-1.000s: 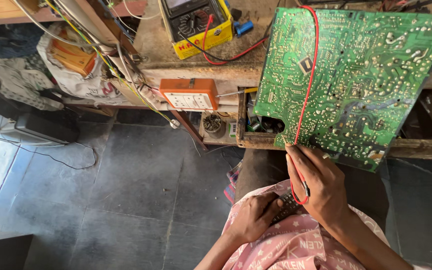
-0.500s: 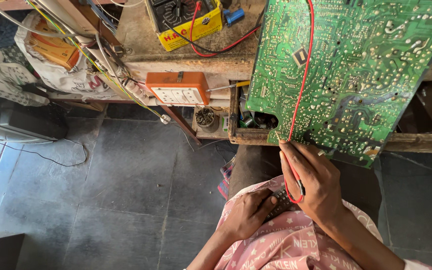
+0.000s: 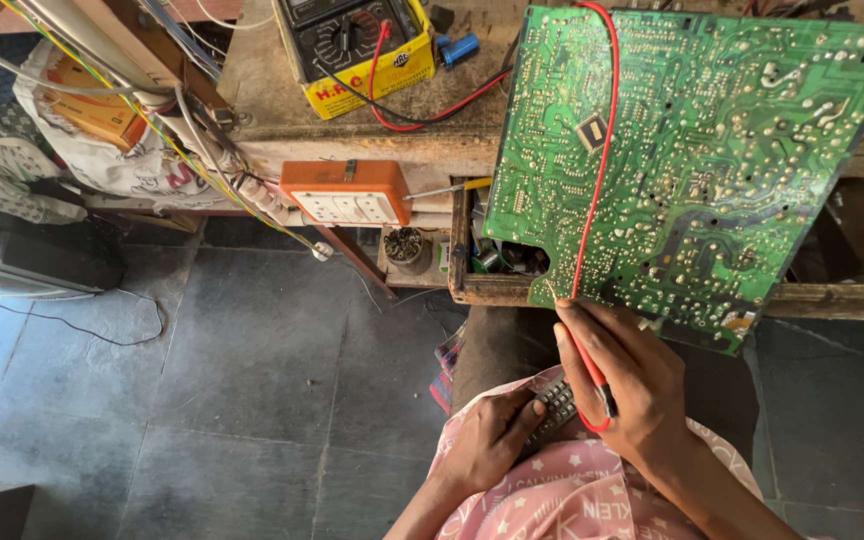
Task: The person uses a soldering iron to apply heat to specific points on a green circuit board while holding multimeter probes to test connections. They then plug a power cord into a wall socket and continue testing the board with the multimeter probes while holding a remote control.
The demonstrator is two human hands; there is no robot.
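Pinching red probe point(image 3: 592, 375) in right hand point(image 3: 627, 385) at circuit board point(image 3: 712, 160) overhanging tabletop point(image 3: 452, 140) front edge | left hand point(image 3: 487, 440) newly grasping remote point(image 3: 555, 408) on lap | view closer than before.

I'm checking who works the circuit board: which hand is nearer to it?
Right. The right hand holds a red probe at the green circuit board's lower edge; the left hand rests lower, on a remote in the lap.

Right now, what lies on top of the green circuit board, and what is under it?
A red wire runs down across the green circuit board to the right hand. Under its lower left corner, an open wooden drawer shows small parts; the rest beneath is covered.
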